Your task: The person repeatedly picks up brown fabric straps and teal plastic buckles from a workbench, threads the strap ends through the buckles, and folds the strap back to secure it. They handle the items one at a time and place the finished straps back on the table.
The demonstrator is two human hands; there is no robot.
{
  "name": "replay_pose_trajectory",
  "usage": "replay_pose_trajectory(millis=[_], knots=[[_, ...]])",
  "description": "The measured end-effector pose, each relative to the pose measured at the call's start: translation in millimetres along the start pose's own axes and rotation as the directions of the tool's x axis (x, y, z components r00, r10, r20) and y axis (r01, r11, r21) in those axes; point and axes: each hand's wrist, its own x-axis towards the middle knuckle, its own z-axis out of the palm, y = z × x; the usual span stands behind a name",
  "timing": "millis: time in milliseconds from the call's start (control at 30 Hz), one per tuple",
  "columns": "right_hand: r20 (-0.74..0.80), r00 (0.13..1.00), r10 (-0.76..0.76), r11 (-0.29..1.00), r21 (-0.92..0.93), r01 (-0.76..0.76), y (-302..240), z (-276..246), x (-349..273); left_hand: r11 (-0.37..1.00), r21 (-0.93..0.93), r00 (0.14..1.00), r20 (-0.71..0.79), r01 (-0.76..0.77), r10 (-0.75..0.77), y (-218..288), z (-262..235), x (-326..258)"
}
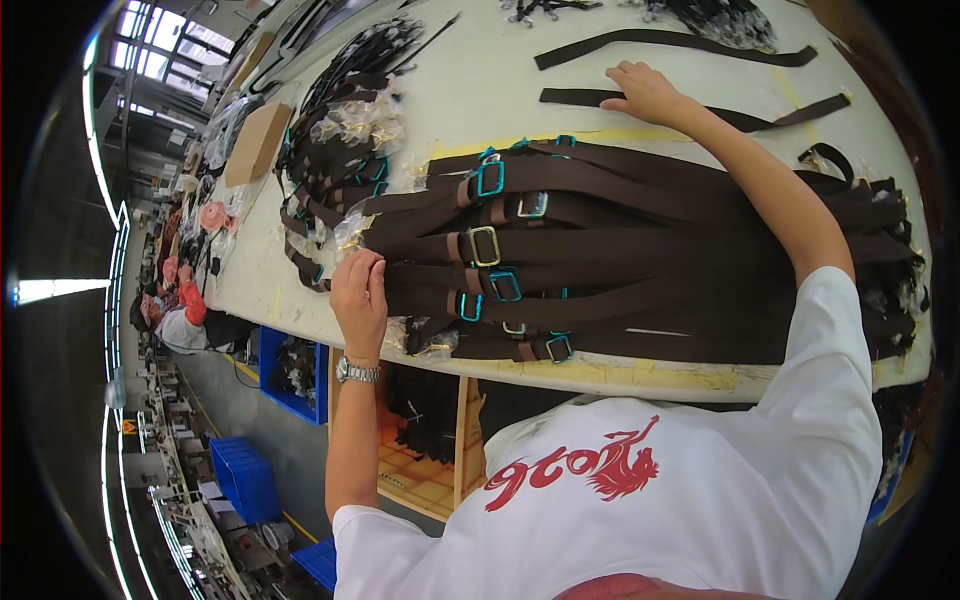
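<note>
A thick layer of dark brown straps (660,250) lies lengthwise across the table in front of me. Square buckles, one of them brass-coloured (485,246) and others edged in bright blue (490,179), sit near their left ends. My left hand (357,300) is closed at the left end of these straps, thumb and fingers pinched on a strap end beside clear plastic wrapping (352,228). Farther off to the right, my right hand (643,93) reaches out with its fingers spread over a single brown strap (760,122). Another single strap (680,40) lies just beyond it.
A heap of buckled straps (345,150) with plastic-wrapped ends lies at the left, near a cardboard box (258,145). Yellow tape (690,378) marks the table's near edge. Blue crates (245,480) stand on the floor; a co-worker in red (188,310) sits farther left.
</note>
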Motion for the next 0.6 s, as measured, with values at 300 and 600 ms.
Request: replay_pose_trajectory(millis=[300,600], knots=[[0.117,0.993,0.006,0.894,0.444,-0.058,-16,17,41,0.901,0.428,0.982,0.127,0.076,-0.143,-190,-17,35],[0.322,0.936,0.142,0.181,0.921,-0.344,-14,-195,-37,0.716,0.639,0.947,0.305,-0.282,0.101,-269,24,58]])
